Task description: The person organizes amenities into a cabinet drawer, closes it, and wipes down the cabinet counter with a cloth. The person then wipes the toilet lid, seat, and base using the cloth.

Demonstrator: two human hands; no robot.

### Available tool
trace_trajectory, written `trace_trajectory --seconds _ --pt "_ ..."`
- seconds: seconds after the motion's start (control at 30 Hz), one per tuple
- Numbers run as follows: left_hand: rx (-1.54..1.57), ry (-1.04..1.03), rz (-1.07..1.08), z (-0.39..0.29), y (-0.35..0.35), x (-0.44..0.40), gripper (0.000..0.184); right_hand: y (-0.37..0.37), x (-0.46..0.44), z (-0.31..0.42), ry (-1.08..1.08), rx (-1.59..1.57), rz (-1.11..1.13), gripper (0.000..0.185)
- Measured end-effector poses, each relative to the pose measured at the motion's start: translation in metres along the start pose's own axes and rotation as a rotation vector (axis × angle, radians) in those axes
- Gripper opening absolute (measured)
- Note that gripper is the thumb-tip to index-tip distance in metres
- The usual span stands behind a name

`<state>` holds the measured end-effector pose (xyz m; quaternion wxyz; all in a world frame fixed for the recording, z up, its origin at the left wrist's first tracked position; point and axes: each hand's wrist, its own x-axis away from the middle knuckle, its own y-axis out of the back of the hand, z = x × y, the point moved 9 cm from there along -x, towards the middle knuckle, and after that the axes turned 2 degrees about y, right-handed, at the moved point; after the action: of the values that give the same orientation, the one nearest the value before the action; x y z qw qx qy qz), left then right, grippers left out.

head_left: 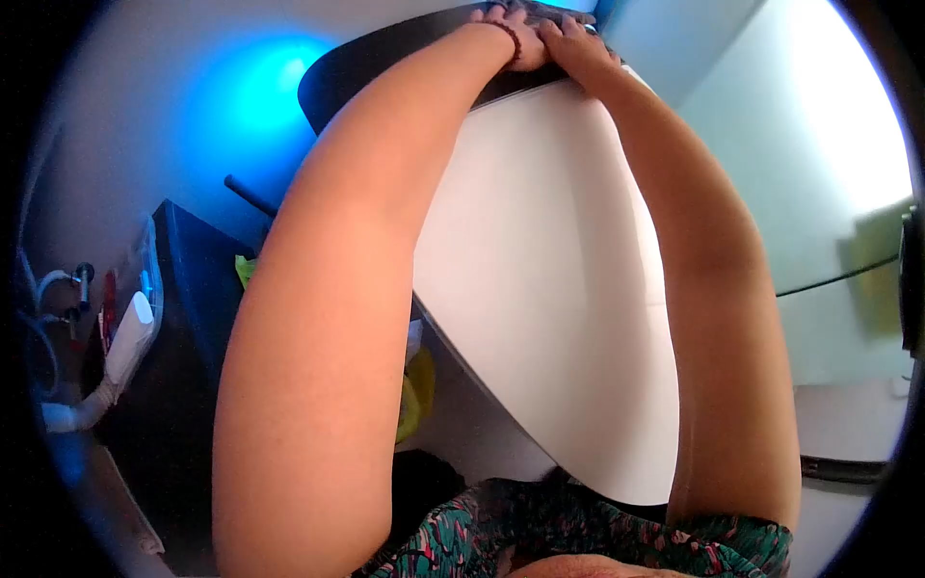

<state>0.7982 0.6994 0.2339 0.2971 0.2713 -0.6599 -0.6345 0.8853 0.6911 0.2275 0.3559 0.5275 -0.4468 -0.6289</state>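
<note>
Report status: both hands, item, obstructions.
Left hand, right hand close together over dark surface; grips unclear. Dark item at fingers, mostly hidden. Arms cover part of white panel.

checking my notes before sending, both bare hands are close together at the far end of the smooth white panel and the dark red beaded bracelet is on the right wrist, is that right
Wrong wrist: the head view shows the dark red beaded bracelet on the left hand, at the wrist. The rest stands.
</note>
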Motion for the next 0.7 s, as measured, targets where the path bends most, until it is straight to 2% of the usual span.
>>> trace_trajectory --seconds 0.03,0.1,0.13,0.23,0.3,0.37,0.43,0.5,0.57,0.6,0.63,0.7 --pt "0.018 0.055 -0.006 0.017 -0.011 -0.011 0.058 -0.015 -0.009 0.004 -0.002 -0.003 0.017 0.035" --pt "0.010 0.136 -0.092 0.037 0.002 -0.002 0.062 -0.047 -0.033 0.040 0.485 0.411 0.060 0.036" --pt "0.012 0.142 -0.065 0.046 0.005 0.003 0.064 -0.019 -0.022 0.057 0.427 0.230 0.043 0.037" --pt "-0.038 0.157 0.030 0.079 -0.002 0.023 0.071 -0.031 -0.027 0.103 0.712 0.336 0.008 0.038" --pt "-0.135 0.070 0.016 0.089 -0.007 0.030 0.069 -0.041 -0.030 0.117 0.704 0.355 -0.030 0.039" --pt "-0.123 0.093 -0.018 0.096 -0.010 0.038 0.069 -0.044 -0.024 0.128 0.701 0.377 -0.073 0.040" --pt "-0.134 0.087 -0.051 0.101 -0.014 0.052 0.070 -0.042 -0.005 0.140 0.789 0.351 -0.205 0.039" --pt "-0.109 0.067 -0.041 0.101 -0.017 0.073 0.072 -0.031 0.016 0.151 0.822 0.248 -0.188 0.039" --pt "-0.106 0.050 -0.060 0.101 -0.018 0.096 0.075 -0.010 0.049 0.167 0.869 0.204 -0.002 0.038" --pt "-0.108 0.067 -0.061 0.096 -0.019 0.109 0.069 -0.015 0.057 0.167 0.892 0.184 -0.096 0.038" --pt "-0.283 -0.113 -0.157 0.090 -0.018 0.119 0.061 -0.020 0.066 0.176 0.811 0.447 -0.198 0.043" --pt "-0.250 -0.128 -0.126 0.084 -0.030 0.145 0.069 -0.002 0.105 0.167 0.807 0.278 -0.115 0.041"
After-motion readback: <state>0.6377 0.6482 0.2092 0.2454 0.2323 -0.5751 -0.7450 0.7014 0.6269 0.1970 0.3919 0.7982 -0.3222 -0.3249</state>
